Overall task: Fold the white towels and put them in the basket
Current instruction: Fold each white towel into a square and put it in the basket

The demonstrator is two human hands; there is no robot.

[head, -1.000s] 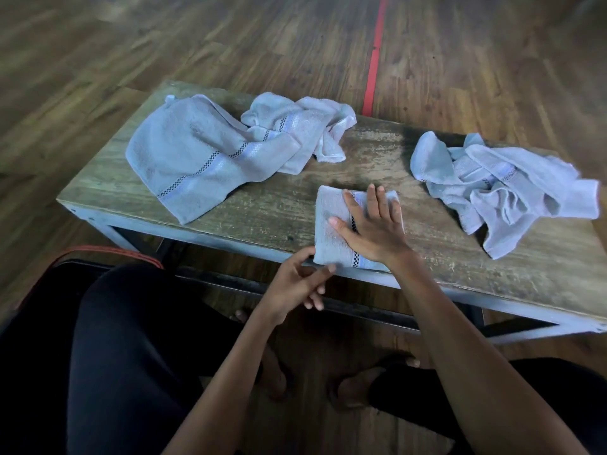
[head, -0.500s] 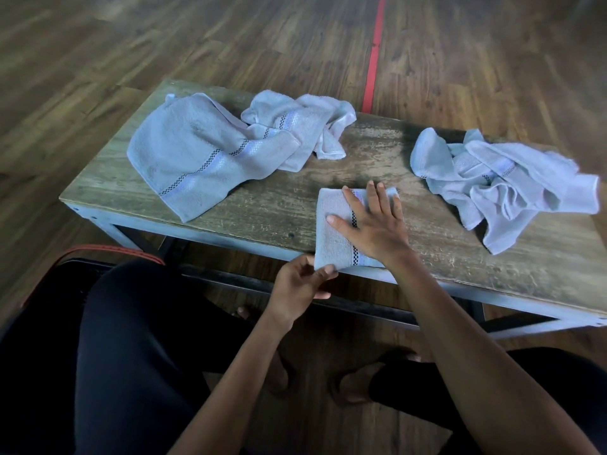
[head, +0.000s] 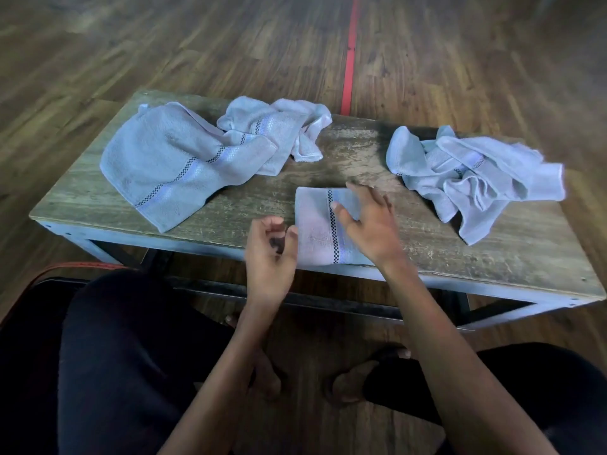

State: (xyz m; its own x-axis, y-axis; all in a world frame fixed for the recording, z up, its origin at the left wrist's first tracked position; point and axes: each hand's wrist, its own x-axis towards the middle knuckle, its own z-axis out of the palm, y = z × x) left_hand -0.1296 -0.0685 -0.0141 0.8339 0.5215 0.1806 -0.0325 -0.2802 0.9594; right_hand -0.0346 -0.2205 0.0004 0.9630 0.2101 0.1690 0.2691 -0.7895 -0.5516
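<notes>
Motion-blurred left hand [head: 270,254], right hand [head: 372,231]

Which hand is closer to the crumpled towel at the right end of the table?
Right. The right hand is over the folded towel, left of the crumpled towel; the left hand is farther away, at the folded towel's left edge.

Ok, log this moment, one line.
folded towel: near edge of table | right hand: spread over it | left hand: loosely curled beside it, empty | unfolded towels: left heap, right heap | basket: unseen
</notes>
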